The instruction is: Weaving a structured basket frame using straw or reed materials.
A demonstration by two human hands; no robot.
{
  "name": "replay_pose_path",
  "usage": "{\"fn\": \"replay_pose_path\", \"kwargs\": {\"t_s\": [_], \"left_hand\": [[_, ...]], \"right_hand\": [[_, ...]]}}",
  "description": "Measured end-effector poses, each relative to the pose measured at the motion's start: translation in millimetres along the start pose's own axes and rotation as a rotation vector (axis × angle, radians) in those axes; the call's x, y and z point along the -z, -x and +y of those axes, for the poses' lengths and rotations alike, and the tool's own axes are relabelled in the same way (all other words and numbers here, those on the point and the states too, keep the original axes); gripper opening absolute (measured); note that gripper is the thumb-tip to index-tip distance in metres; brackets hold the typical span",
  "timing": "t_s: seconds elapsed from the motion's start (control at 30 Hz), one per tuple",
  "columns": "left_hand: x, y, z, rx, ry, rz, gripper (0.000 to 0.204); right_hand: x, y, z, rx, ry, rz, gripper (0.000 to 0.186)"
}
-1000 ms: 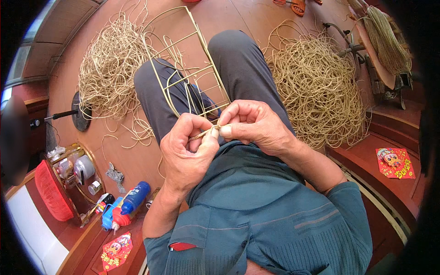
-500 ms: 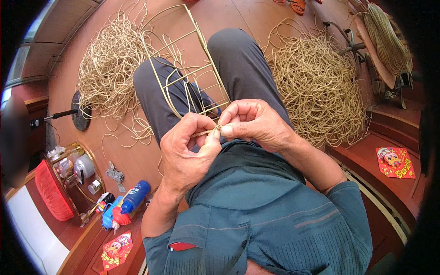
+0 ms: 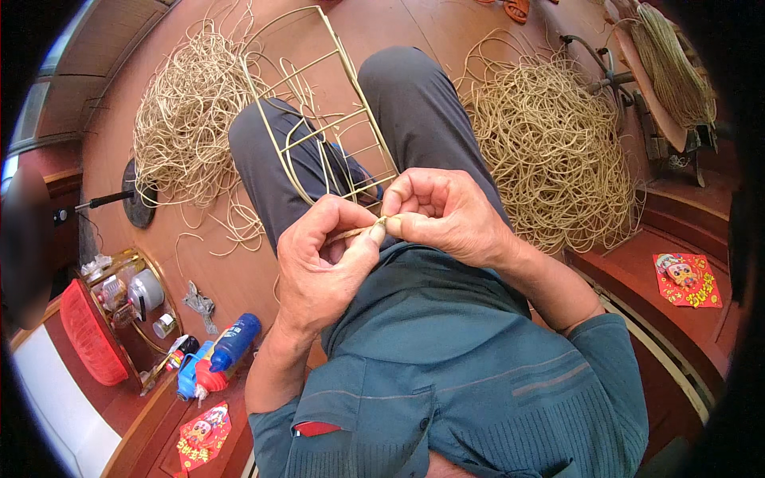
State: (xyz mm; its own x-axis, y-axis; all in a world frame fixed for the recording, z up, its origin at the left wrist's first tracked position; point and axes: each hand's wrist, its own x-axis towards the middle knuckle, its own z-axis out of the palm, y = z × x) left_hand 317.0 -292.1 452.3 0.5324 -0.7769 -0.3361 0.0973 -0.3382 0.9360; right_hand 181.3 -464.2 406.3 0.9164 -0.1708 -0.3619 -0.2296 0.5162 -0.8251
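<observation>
Between both sets of fingertips, just above my lap, is a thin tan cord (image 3: 356, 232). My left hand (image 3: 328, 255) pinches it between thumb and forefinger, and a short length runs back under the palm. My right hand (image 3: 449, 215) pinches the same cord at its small knot-like end, thumb tip meeting the left one. Right beyond my hands, a tan wire-like frame (image 3: 317, 127) with crossbars leans over my left thigh, with loose cord strands hanging in it. The frame's near end is hidden behind my fingers.
A big heap of tan cord (image 3: 554, 151) lies on the floor at right, a paler heap (image 3: 195, 119) at left. At left stand a red basket (image 3: 92, 331), a blue bottle (image 3: 236, 341) and a cart with jars. A cord-hung wooden stand (image 3: 665, 80) is at far right.
My right hand has shifted slightly, its fingertips drawn a little closer over the cord's end. Both hands keep their pinch, and the frame stays nearly where it was.
</observation>
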Motion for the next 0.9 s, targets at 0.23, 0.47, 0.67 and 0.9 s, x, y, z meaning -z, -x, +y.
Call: {"fn": "replay_pose_path", "kwargs": {"t_s": [0.23, 0.47, 0.67, 0.9], "left_hand": [[-5.1, -3.1, -14.4, -0.194, -0.103, 0.072, 0.006], [5.3, -3.5, -5.7, 0.033, 0.08, -0.042, 0.015], [11.1, -9.2, -7.8, 0.167, 0.403, -0.169, 0.015], [9.9, -11.6, 1.8, 0.18, 0.173, -0.13, 0.013]], "right_hand": [[-6.9, 5.7, -5.9, 0.062, 0.226, 0.109, 0.01], [-9.5, 9.4, -12.7, 0.082, 0.275, 0.153, 0.01], [-10.6, 9.3, -10.2, 0.086, 0.274, 0.156, 0.01], [-9.2, 8.6, -7.9, 0.093, 0.352, 0.152, 0.008]]}}
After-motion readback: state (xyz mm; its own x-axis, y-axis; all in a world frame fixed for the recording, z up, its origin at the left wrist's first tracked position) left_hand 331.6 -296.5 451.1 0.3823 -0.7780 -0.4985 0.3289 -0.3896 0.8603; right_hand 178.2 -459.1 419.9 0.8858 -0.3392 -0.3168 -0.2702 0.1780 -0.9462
